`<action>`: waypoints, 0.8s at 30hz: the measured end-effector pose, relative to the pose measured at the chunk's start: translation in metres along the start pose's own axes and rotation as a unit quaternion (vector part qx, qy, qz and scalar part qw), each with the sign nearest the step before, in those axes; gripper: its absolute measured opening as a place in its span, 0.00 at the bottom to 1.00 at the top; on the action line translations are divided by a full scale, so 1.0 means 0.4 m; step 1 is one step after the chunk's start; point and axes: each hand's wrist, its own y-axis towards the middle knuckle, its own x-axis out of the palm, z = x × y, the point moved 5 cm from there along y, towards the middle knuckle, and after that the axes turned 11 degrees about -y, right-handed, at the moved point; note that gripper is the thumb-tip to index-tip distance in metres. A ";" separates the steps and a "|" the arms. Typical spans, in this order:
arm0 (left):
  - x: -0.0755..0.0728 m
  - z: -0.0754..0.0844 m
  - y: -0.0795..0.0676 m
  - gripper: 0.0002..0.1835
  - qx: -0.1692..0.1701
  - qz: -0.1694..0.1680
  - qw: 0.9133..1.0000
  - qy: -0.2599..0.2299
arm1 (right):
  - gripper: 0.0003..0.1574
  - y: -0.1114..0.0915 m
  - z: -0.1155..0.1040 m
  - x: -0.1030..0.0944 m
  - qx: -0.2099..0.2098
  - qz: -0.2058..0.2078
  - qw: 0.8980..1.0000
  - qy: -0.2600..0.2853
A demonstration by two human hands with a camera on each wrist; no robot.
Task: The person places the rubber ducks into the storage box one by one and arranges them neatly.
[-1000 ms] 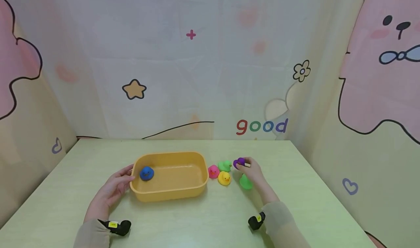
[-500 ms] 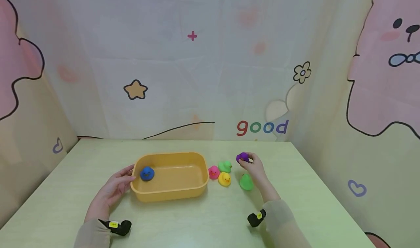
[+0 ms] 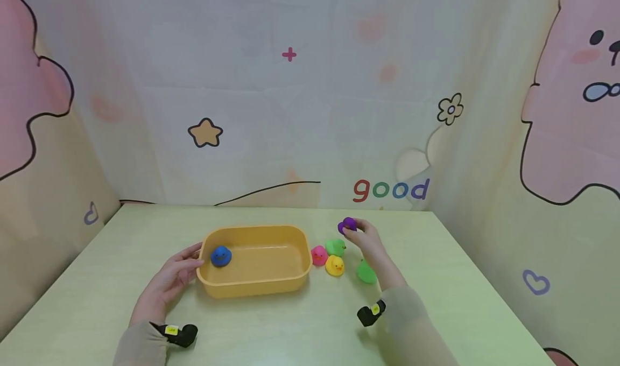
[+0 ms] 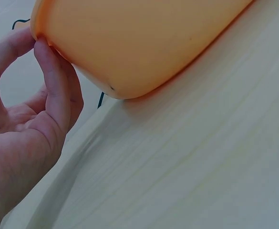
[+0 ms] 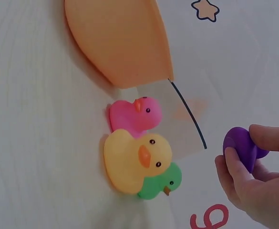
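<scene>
A yellow plastic basin (image 3: 254, 289) rests on the table with a blue rubber duck (image 3: 221, 256) inside, at its left end. My left hand (image 3: 171, 277) pinches the basin's left rim between thumb and fingers, as the left wrist view also shows. Above the table, to the right of the basin, my right hand (image 3: 369, 243) holds a purple rubber duck (image 5: 239, 143) between its thumb and fingers. A pink duck (image 3: 318, 255), a yellow duck (image 3: 335, 266) and a green duck (image 3: 335, 247) cluster beside the basin's right wall. Another green duck (image 3: 366, 272) lies under the right forearm, partly hidden.
The pale table (image 3: 271, 333) is bounded by a printed backdrop (image 3: 310, 113) behind and at both sides. Each wrist wears a black camera mount, the left one (image 3: 181, 335) and the right one (image 3: 372, 313).
My right hand has lifted the purple duck off to the right, then carried it higher and back left, behind the cluster. The left hand stays at the basin rim. The head view has shifted slightly.
</scene>
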 end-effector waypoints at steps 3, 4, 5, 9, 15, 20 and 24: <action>-0.002 0.002 0.001 0.33 0.002 0.000 1.000 0.000 | 0.31 0.008 -0.032 0.030 -0.012 -0.012 1.000 0.010; -0.003 0.002 0.002 0.32 0.003 -0.001 1.000 0.000 | 0.30 0.010 -0.045 0.041 -0.018 -0.016 1.000 0.013; -0.004 0.001 0.002 0.31 0.004 -0.001 1.000 -0.002 | 0.30 0.012 -0.057 0.053 -0.023 -0.020 0.999 0.014; -0.006 0.000 0.002 0.26 0.007 -0.006 1.000 -0.006 | 0.30 0.017 -0.105 0.105 -0.039 -0.037 0.998 0.015; -0.011 -0.005 0.002 0.21 0.011 -0.003 1.000 -0.012 | 0.27 0.013 -0.178 0.193 -0.074 -0.069 0.995 0.002; -0.014 -0.006 0.004 0.22 0.015 -0.001 1.000 -0.013 | 0.26 0.004 -0.215 0.265 -0.097 -0.088 0.991 -0.025; -0.013 -0.005 0.007 0.27 0.017 0.002 1.000 -0.010 | 0.26 -0.003 -0.233 0.317 -0.106 -0.106 0.988 -0.037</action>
